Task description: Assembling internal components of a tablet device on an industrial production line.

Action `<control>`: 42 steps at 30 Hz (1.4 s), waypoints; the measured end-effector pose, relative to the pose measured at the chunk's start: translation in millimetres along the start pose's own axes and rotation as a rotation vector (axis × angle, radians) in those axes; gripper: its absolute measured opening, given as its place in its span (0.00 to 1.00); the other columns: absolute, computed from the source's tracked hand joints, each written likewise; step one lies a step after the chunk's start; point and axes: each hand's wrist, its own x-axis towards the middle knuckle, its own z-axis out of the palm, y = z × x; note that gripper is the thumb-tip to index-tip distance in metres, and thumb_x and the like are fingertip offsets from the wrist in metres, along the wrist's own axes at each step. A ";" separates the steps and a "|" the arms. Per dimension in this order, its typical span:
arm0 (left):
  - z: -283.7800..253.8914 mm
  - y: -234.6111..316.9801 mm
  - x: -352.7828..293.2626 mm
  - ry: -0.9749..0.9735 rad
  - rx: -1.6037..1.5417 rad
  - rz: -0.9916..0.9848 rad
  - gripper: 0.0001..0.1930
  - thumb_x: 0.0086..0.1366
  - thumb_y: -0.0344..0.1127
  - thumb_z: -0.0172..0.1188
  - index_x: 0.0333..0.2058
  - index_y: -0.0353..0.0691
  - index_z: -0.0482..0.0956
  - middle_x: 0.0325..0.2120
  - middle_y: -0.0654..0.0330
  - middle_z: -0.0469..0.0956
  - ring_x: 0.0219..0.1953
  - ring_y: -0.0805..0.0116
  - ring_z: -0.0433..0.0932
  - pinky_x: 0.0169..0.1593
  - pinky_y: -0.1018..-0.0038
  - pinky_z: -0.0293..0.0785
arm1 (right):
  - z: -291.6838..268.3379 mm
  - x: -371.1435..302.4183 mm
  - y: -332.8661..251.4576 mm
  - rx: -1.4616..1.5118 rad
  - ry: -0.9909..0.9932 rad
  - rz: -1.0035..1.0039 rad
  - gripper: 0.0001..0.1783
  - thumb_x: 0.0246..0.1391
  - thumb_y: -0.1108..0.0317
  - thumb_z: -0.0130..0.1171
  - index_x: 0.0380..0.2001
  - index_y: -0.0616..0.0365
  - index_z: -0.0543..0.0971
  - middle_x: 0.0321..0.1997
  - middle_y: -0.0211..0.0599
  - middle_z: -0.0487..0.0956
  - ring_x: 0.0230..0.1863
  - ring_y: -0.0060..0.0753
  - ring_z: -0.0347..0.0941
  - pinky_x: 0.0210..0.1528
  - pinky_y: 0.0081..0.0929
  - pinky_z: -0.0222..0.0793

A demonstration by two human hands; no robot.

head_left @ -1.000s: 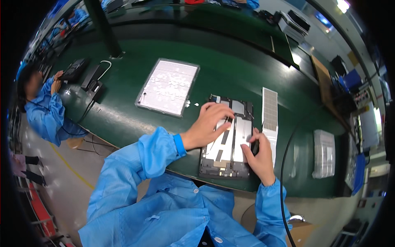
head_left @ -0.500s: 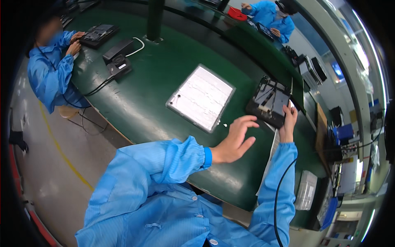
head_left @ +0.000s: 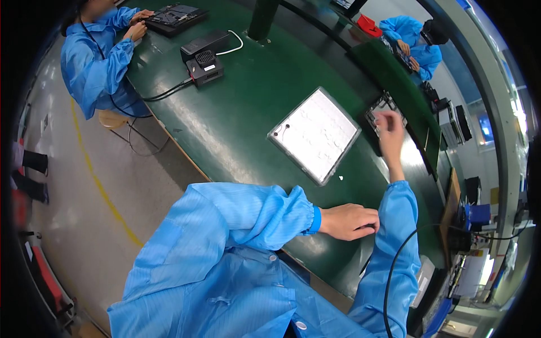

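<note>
At left, a co-worker (head_left: 98, 62) sits along the green surface (head_left: 225, 146); then come a black vented box (head_left: 205, 67) and a white sheet-like panel (head_left: 318, 135). The left hand (head_left: 349, 221) curls loosely beside the right sleeve (head_left: 399, 225); whether it holds anything cannot be told. At right, the right hand (head_left: 390, 132), blurred, bends its fingers over the opened dark device (head_left: 383, 104), which lies just beside a raised green partition (head_left: 394, 76); contact cannot be told. The step appears to be placing the device; the next move seemingly calls for a clear withdrawal of the fingers. Compared with half a second earlier, the device is no longer visibly gripped, and the left hand is farther from it.
</note>
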 end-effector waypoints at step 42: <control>-174.0 8.4 -28.8 0.507 0.689 -0.183 0.06 0.61 0.35 0.68 0.33 0.42 0.82 0.29 0.63 0.81 0.24 0.69 0.77 0.29 0.73 0.73 | 87.5 -100.4 -70.9 0.574 0.005 0.169 0.08 0.66 0.70 0.57 0.42 0.65 0.79 0.38 0.38 0.85 0.28 0.18 0.76 0.33 0.18 0.74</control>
